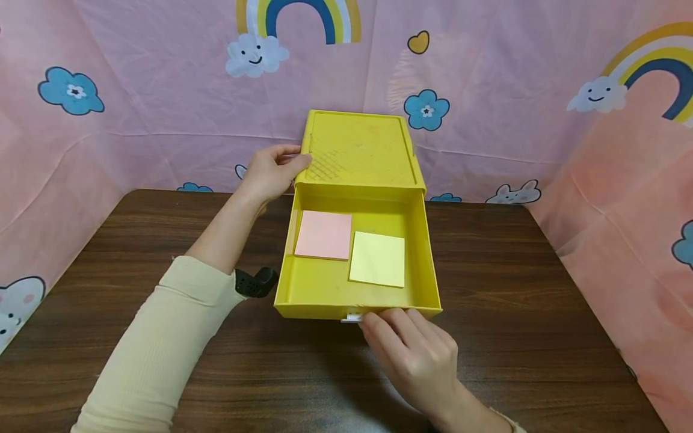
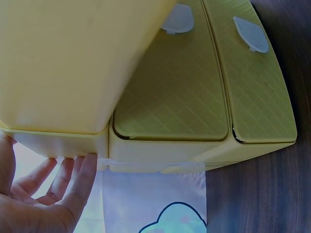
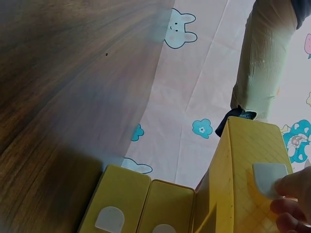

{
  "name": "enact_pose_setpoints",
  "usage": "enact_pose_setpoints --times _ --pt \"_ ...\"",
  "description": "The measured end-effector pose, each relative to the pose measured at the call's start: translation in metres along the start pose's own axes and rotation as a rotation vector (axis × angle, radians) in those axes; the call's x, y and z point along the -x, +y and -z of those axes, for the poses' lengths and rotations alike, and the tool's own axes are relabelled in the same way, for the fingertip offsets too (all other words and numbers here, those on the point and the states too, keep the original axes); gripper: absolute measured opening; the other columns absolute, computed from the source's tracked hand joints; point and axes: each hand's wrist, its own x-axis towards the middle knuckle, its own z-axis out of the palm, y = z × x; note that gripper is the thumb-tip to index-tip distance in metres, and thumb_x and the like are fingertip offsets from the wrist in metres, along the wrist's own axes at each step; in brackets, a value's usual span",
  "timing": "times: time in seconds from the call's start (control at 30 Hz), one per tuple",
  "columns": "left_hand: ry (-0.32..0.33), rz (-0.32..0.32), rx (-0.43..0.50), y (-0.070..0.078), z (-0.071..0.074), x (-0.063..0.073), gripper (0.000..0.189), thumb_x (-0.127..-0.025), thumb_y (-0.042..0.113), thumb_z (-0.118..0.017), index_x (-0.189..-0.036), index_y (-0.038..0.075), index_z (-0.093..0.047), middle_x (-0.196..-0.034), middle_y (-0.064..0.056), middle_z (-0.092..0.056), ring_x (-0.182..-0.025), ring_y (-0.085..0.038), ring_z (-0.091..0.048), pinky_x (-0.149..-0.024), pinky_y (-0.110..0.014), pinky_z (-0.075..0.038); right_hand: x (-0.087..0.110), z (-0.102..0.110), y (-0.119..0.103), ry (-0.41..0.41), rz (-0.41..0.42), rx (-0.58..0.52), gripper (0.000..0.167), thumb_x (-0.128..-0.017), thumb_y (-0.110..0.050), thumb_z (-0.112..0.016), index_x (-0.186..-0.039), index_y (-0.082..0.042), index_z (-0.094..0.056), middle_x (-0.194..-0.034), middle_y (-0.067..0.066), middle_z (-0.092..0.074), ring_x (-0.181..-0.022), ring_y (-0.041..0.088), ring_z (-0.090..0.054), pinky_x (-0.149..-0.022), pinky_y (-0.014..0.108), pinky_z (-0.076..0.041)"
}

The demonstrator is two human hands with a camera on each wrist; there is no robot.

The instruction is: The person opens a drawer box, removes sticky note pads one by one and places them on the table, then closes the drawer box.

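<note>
Left hand [image 1: 273, 174] up at the near left corner of the yellow cabinet [image 1: 360, 150], and look at the pose: thumb laid over the top edge, fingers reaching along the side wall. The left wrist view has them fairly straight and spread, pressing that wall rather than wrapping it, so this grip is loose and wide. Its forearm slants up from lower left, pale sleeve [image 1: 157, 343] drawn back, black band [image 1: 255, 282] at the wrist.

Down front, the right hand [image 1: 414, 349] comes in from below, knuckles up, fingers bent. That grip is closed tight: thumb and fingers pinch the white tab [image 1: 352, 318] of the drawer [image 1: 319, 288]. The drawer juts far out of the cabinet, above the worktop [image 1: 514, 300], and inside lie the pink pad [image 1: 323, 234], back left, and the pale yellow pad [image 1: 377, 258], nearer and to the right.

Now the tricky bits! From the head, the left fingertips are lost behind the cabinet's edge; in the left wrist view the thumb is cut off by the frame. The right wrist view crops most of the right hand. The lower drawer fronts [image 2: 262, 97] are hidden from above, and the jutting drawer covers part of one's tab.
</note>
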Motion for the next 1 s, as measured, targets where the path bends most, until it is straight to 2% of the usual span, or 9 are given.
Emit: enact_pose_setpoints --times 0.27,0.6,1.0 --pt "0.002 0.000 0.013 0.0003 -0.0011 0.0006 0.054 -0.090 0.038 -0.056 -0.136 0.012 -0.046 -0.126 -0.011 -0.052 -0.102 -0.021 -0.055 -0.083 -0.032 -0.052 0.0032 0.0000 -0.0009 0.000 0.002 0.014 0.022 -0.091 -0.013 -0.056 -0.072 -0.010 -0.066 -0.063 -0.003 -0.055 -0.047 0.008 -0.043 -0.038 0.012 -0.032" --pt "-0.007 -0.008 0.017 0.0002 -0.0006 0.0001 0.055 -0.090 0.038 -0.056 -0.137 0.011 -0.044 -0.128 -0.012 -0.050 -0.106 -0.023 -0.053 -0.091 -0.039 -0.049 0.0038 0.0012 -0.0016 0.016 0.018 0.004 0.022 -0.090 -0.012 -0.056 -0.071 -0.009 -0.066 -0.062 -0.003 -0.054 -0.046 0.007 -0.040 -0.038 0.012 -0.030" --pt "0.010 -0.003 0.006 -0.0002 -0.0006 0.0000 0.055 -0.090 0.038 -0.056 -0.137 0.012 -0.045 -0.128 -0.011 -0.051 -0.109 -0.022 -0.053 -0.092 -0.037 -0.048 0.0069 0.0010 -0.0037 0.023 0.029 0.011 0.022 -0.091 -0.012 -0.056 -0.071 -0.008 -0.066 -0.062 -0.002 -0.055 -0.046 0.008 -0.041 -0.037 0.012 -0.030"
